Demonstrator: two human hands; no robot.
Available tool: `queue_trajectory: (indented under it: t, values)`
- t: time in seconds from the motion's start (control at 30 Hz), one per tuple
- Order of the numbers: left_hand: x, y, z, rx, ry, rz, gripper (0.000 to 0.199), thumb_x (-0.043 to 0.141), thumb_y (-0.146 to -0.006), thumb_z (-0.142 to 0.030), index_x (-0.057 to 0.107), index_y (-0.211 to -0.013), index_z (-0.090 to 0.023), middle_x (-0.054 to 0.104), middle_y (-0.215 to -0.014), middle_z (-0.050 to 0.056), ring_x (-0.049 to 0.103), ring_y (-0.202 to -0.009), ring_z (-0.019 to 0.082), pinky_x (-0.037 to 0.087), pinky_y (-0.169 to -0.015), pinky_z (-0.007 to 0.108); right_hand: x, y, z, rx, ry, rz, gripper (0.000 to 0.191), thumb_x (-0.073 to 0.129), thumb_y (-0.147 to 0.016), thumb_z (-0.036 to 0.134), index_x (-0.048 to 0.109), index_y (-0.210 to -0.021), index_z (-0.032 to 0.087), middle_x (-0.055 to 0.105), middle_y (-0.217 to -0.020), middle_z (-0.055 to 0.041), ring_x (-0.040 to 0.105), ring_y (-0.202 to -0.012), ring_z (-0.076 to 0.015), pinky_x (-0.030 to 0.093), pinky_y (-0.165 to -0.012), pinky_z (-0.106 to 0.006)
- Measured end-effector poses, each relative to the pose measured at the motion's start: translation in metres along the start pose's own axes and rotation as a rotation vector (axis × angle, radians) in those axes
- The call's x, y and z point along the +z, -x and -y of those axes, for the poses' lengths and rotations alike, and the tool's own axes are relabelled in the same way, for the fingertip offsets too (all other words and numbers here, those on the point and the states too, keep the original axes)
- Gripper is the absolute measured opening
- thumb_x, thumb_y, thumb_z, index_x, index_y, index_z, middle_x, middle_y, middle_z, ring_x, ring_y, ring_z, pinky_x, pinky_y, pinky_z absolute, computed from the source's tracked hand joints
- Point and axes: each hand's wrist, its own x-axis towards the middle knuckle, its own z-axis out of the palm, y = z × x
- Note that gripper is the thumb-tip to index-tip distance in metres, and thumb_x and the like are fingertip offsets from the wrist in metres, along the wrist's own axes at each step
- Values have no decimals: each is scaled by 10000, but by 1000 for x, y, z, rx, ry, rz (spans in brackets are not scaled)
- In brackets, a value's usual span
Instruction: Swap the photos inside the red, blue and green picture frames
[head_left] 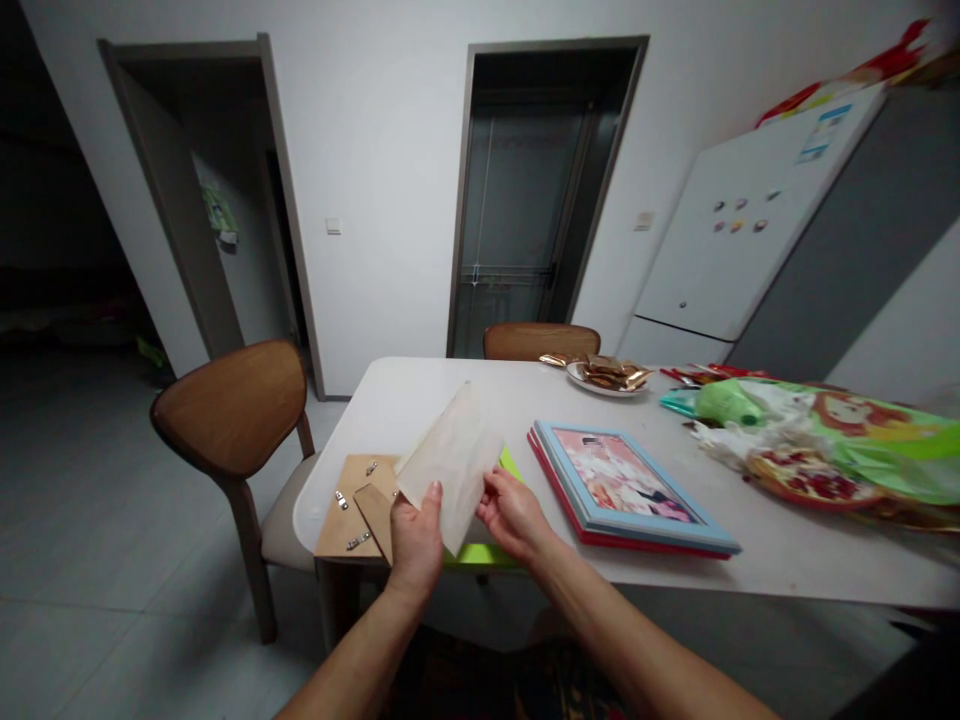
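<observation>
On the white table (465, 400), lower centre-left, we see a wooden frame backing (337, 530) with metal clips (341, 499); the left hand (416, 535) grips a translucent sheet (450, 465) between thumb and fingers; the right hand (514, 515), loosely open, lies at its edge, left of a blue picture frame (622, 490).

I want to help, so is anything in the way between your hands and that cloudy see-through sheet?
Nothing visible is. The left hand grips the cloudy sheet directly, and the right hand sits right at its edge, with no object between them.
</observation>
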Motion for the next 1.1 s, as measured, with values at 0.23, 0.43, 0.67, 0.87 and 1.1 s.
queue_trajectory:
  t: [0.23, 0.43, 0.67, 0.87, 1.1]
  values:
    - [-15, -9, 17, -108, -235, 180, 424, 482, -726, -142, 373, -1135, -120, 502, -1167, 148, 505, -1042, 172, 397, -884, 308, -41, -19, 24, -28, 308, -96, 452, 334, -593, 50, 529, -995, 116, 653, -671, -69, 604, -591, -162, 463, -552, -247]
    - [-20, 1, 20, -8, -671, 380, 386, 534, -668, -156, 474, -1050, -148, 541, -1115, 100, 473, -1065, 206, 338, -931, 364, -51, -31, 21, -28, 618, -114, 402, 323, -617, 58, 596, -909, 93, 639, -594, -82, 598, -544, -167, 447, -498, -228]
    - [-22, 5, 25, 97, -778, 459, 405, 539, -654, -145, 494, -1055, -120, 470, -1208, 142, 421, -1128, 226, 306, -963, 368, -43, -53, 9, -58, 684, -140, 359, 351, -609, 49, 617, -850, 54, 643, -640, -98, 589, -546, -145, 435, -502, -207]
    - [-27, 5, 38, 184, -797, 485, 416, 556, -636, -132, 501, -1048, -142, 478, -1207, 132, 411, -1138, 230, 307, -968, 412, -48, -66, 2, -129, 788, -226, 379, 367, -601, 59, 626, -877, 49, 652, -698, -100, 595, -613, -147, 417, -509, -186]
    - [-27, 7, 29, 184, -855, 522, 386, 541, -666, -142, 506, -1050, -120, 477, -1204, 149, 409, -1142, 228, 305, -980, 387, -49, -67, 5, -179, 863, -260, 392, 412, -596, 87, 638, -916, 79, 662, -705, -91, 599, -621, -159, 414, -513, -188]
